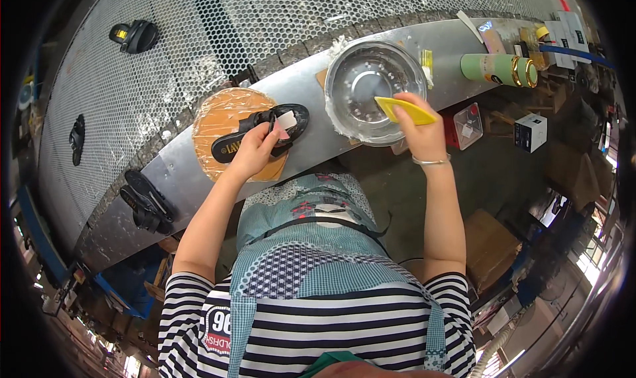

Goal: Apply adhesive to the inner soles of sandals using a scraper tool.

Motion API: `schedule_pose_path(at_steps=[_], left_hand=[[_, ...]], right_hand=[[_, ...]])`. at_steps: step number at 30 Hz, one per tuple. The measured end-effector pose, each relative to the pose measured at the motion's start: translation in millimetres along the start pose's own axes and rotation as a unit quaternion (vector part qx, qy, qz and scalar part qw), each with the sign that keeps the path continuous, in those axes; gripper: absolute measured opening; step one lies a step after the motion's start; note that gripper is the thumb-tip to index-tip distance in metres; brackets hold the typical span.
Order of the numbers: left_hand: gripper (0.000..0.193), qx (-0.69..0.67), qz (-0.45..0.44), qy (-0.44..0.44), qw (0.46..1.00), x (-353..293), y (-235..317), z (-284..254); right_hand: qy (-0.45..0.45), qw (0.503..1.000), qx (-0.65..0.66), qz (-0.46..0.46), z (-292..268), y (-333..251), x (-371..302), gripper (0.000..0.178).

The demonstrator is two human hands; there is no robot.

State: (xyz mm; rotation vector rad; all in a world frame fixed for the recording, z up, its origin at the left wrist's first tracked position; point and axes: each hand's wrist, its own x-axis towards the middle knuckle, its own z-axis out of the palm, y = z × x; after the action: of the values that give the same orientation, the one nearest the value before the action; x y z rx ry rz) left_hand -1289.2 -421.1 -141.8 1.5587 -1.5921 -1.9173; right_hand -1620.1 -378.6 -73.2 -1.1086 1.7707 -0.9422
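My left hand (254, 151) is closed in a pinch over a black sandal (228, 147). A small pink-and-white piece (285, 124) sticks out from its fingertips, over the sandal's strap end. Under the sandal is a round brown board (215, 116) wrapped in clear film. On the right, my right hand (422, 134) grips a yellow flat scraper (412, 109), its pointed corner over the near right part of a round metal bowl (338, 106). White specks and smears dot the bowl's inside and rim.
A metal ledge (305, 65) runs along a honeycomb-mesh conveyor (278, 20). More black sandals lie on the mesh (138, 36) and the ledge (146, 202). A green flask (493, 69) lies right of the bowl. Below the ledge stands a red-edged clear box (467, 126).
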Motion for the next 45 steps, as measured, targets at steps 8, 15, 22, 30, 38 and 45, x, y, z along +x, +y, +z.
schedule_pose_path(at_steps=[8, 15, 22, 30, 38, 45], left_hand=[[0.024, -0.009, 0.052, 0.012, 0.999, 9, -20, 5], [0.02, 0.047, 0.089, 0.011, 0.995, 2, -19, 9], [0.013, 0.071, 0.16, 0.014, 0.984, -4, -23, 14], [0.011, 0.09, 0.17, -0.005, 0.981, -3, -31, 13], [0.011, 0.087, 0.19, -0.038, 0.977, 4, -35, 8], [0.014, 0.074, 0.201, -0.073, 0.974, 10, -45, 8]], right_hand=[[-0.072, 0.977, -0.106, -0.172, 26, 50, 6, 0.017], [-0.026, 0.962, 0.139, 0.234, 6, 57, 8, 0.025], [-0.03, 0.944, 0.276, 0.177, 35, 30, -8, 0.022], [-0.12, 0.969, 0.214, 0.015, 111, 27, -11, 0.02], [-0.12, 0.983, 0.136, 0.009, 137, 15, 8, 0.018], [-0.153, 0.979, 0.132, -0.007, 141, 16, 16, 0.018]])
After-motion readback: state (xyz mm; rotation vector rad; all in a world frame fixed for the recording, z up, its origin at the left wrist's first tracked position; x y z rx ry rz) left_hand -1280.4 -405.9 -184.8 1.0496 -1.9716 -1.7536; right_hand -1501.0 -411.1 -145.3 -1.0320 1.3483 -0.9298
